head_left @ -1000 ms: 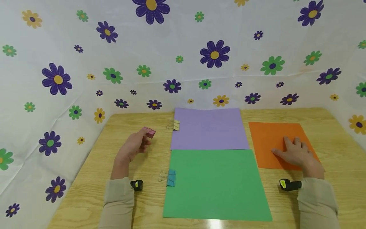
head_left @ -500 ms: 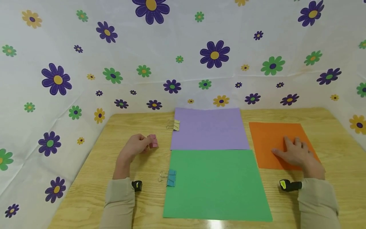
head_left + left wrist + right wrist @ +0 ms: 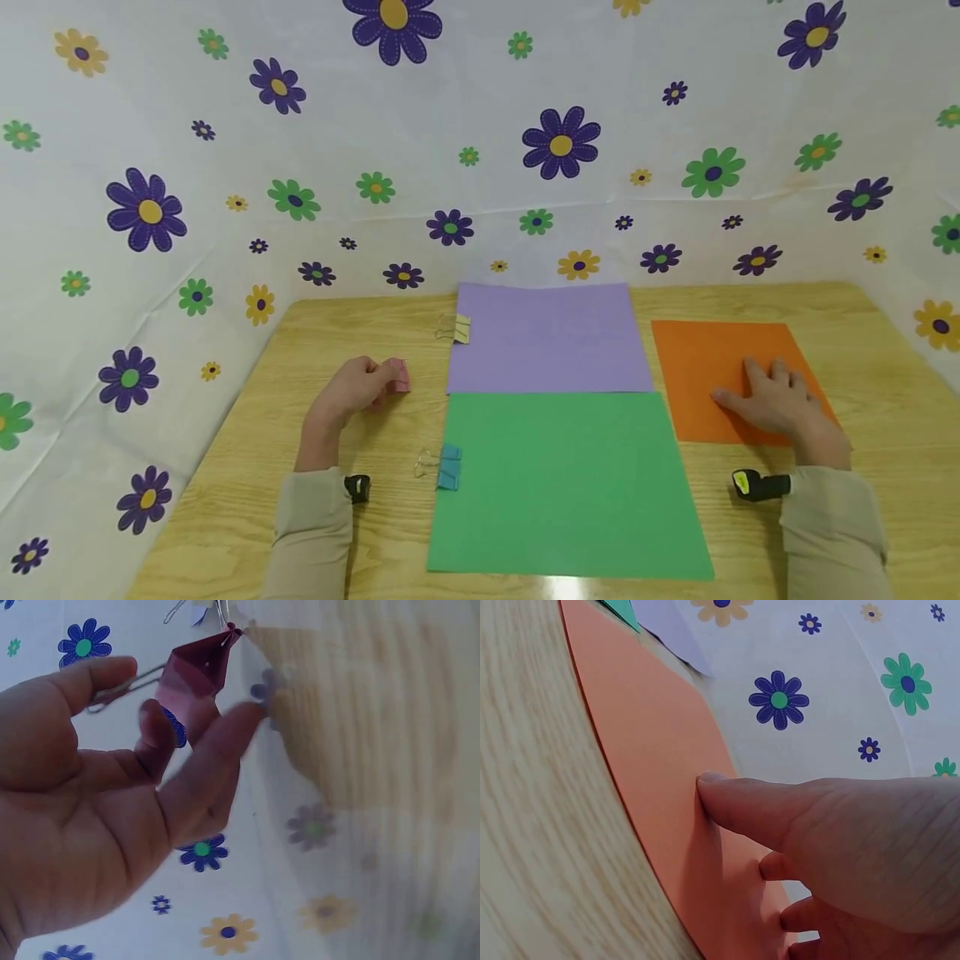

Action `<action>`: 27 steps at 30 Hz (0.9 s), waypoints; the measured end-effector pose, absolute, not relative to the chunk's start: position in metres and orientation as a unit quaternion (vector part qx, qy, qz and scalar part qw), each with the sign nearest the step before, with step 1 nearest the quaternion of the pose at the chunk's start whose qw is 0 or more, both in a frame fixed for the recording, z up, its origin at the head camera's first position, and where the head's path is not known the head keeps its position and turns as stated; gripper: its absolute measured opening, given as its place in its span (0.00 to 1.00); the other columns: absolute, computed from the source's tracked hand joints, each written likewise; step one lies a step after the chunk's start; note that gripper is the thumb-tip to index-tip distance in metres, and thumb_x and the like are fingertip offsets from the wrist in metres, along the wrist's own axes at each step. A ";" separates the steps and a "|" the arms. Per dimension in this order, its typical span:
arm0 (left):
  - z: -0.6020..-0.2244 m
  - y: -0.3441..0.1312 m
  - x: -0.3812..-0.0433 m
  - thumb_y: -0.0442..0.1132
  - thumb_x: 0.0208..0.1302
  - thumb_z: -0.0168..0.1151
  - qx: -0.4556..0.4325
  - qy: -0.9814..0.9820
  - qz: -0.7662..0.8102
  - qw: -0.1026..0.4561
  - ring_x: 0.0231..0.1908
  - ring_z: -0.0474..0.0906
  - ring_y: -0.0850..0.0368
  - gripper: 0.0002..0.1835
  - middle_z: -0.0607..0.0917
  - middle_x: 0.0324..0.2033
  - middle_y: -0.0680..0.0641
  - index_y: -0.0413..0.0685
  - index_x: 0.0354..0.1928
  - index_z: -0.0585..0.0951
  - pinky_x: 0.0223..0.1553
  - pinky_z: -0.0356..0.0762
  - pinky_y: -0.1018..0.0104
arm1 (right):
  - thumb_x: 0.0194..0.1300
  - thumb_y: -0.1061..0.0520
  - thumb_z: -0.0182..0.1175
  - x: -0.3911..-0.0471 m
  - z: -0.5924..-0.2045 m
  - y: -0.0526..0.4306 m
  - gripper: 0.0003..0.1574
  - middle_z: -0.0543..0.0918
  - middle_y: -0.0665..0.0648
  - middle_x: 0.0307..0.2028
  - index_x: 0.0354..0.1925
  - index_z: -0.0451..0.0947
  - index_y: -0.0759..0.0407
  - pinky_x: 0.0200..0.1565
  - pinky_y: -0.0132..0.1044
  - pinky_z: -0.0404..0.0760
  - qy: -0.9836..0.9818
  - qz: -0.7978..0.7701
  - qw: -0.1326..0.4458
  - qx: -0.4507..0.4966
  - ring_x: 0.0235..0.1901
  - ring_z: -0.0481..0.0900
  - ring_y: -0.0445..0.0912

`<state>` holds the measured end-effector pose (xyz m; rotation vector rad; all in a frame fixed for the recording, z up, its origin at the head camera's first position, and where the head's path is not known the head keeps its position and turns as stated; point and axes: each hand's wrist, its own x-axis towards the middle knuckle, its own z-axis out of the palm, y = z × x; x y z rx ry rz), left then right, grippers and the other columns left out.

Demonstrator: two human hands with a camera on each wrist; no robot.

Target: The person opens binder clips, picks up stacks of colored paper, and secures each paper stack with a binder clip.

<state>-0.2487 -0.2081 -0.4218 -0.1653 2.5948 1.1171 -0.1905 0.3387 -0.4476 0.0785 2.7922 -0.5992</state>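
My left hand (image 3: 356, 390) is over the table left of the papers, holding a pink binder clip (image 3: 402, 377) in its fingers. In the left wrist view the binder clip (image 3: 196, 671) shows its folded body and a wire handle, which runs to the thumb. My right hand (image 3: 776, 404) rests with spread fingers on an orange sheet of paper (image 3: 697, 358). Up close in the right wrist view, the thumb (image 3: 742, 806) touches the orange sheet. A yellow binder clip (image 3: 462, 329) grips the left edge of a purple sheet (image 3: 551, 337). On a green sheet's (image 3: 570, 483) left edge sits a blue binder clip (image 3: 449, 467).
The sheets lie flat on a wooden table (image 3: 225, 517), purple behind green, orange to their right. A white flowered cloth (image 3: 480, 100) hangs behind the table and along its sides. Each sleeve carries a small black wrist camera (image 3: 759, 485).
My left hand has come a little nearer with the pink binder clip, whose body has turned and stands lower in the view. The right hand has stayed on the orange sheet.
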 end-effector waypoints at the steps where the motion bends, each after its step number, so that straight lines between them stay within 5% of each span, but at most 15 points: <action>1: -0.421 -0.208 -0.248 0.51 0.77 0.46 -0.054 0.912 0.375 0.155 0.32 0.70 0.51 0.21 0.74 0.29 0.45 0.39 0.35 0.72 0.36 0.71 0.62 | 0.74 0.35 0.48 -0.191 -0.448 0.339 0.58 0.37 0.90 0.65 0.70 0.41 0.83 0.57 0.79 0.49 0.967 -0.209 0.143 0.028 0.62 0.39 0.86; 4: -0.421 -0.207 -0.246 0.50 0.78 0.39 -0.040 0.934 0.320 0.155 0.39 0.74 0.44 0.26 0.79 0.38 0.38 0.32 0.43 0.77 0.43 0.72 0.56 | 0.74 0.35 0.48 -0.191 -0.447 0.339 0.58 0.38 0.90 0.65 0.70 0.41 0.82 0.57 0.79 0.49 0.967 -0.209 0.141 0.029 0.62 0.39 0.86; 6: -0.421 -0.207 -0.245 0.50 0.78 0.35 -0.035 0.943 0.289 0.161 0.52 0.73 0.35 0.30 0.77 0.50 0.29 0.27 0.54 0.75 0.55 0.71 0.48 | 0.73 0.34 0.48 -0.190 -0.447 0.339 0.58 0.39 0.90 0.65 0.70 0.42 0.82 0.57 0.79 0.50 0.967 -0.210 0.139 0.029 0.62 0.40 0.86; 9: -0.422 -0.208 -0.244 0.51 0.78 0.30 -0.043 0.943 0.278 0.179 0.69 0.52 0.26 0.35 0.61 0.66 0.22 0.22 0.67 0.59 0.69 0.53 0.38 | 0.73 0.33 0.48 -0.191 -0.448 0.338 0.59 0.39 0.90 0.65 0.70 0.42 0.82 0.57 0.79 0.49 0.967 -0.212 0.139 0.030 0.62 0.40 0.86; 12: -0.423 -0.209 -0.244 0.51 0.78 0.30 -0.044 0.934 0.302 0.185 0.71 0.40 0.26 0.33 0.55 0.69 0.25 0.25 0.62 0.65 0.71 0.41 0.36 | 0.73 0.32 0.47 -0.192 -0.448 0.338 0.60 0.38 0.90 0.65 0.71 0.41 0.82 0.57 0.79 0.49 0.966 -0.213 0.141 0.028 0.62 0.39 0.86; 15: -0.424 -0.210 -0.245 0.49 0.76 0.33 -0.036 0.929 0.325 0.173 0.70 0.40 0.27 0.29 0.59 0.67 0.30 0.31 0.43 0.78 0.70 0.39 0.35 | 0.72 0.32 0.47 -0.192 -0.448 0.338 0.60 0.37 0.90 0.66 0.71 0.41 0.82 0.57 0.79 0.48 0.966 -0.213 0.143 0.027 0.62 0.38 0.86; 19: -0.420 -0.210 -0.245 0.47 0.74 0.42 -0.025 0.931 0.335 0.145 0.59 0.66 0.34 0.24 0.79 0.50 0.36 0.40 0.28 0.81 0.61 0.59 0.44 | 0.73 0.33 0.48 -0.192 -0.448 0.338 0.59 0.37 0.90 0.65 0.71 0.41 0.82 0.57 0.80 0.48 0.967 -0.210 0.143 0.025 0.62 0.37 0.86; 22: -0.416 -0.210 -0.243 0.47 0.72 0.49 -0.027 0.930 0.339 0.136 0.43 0.76 0.44 0.18 0.85 0.34 0.41 0.38 0.32 0.77 0.48 0.65 0.54 | 0.73 0.33 0.47 -0.192 -0.448 0.339 0.59 0.37 0.90 0.65 0.71 0.41 0.82 0.57 0.80 0.48 0.967 -0.210 0.143 0.024 0.62 0.38 0.86; 27: -0.411 -0.212 -0.241 0.50 0.73 0.51 -0.033 0.930 0.341 0.136 0.42 0.75 0.45 0.20 0.85 0.31 0.41 0.37 0.45 0.65 0.45 0.63 0.57 | 0.73 0.32 0.47 -0.192 -0.450 0.340 0.60 0.37 0.90 0.65 0.71 0.41 0.82 0.57 0.80 0.48 0.967 -0.211 0.143 0.024 0.62 0.38 0.86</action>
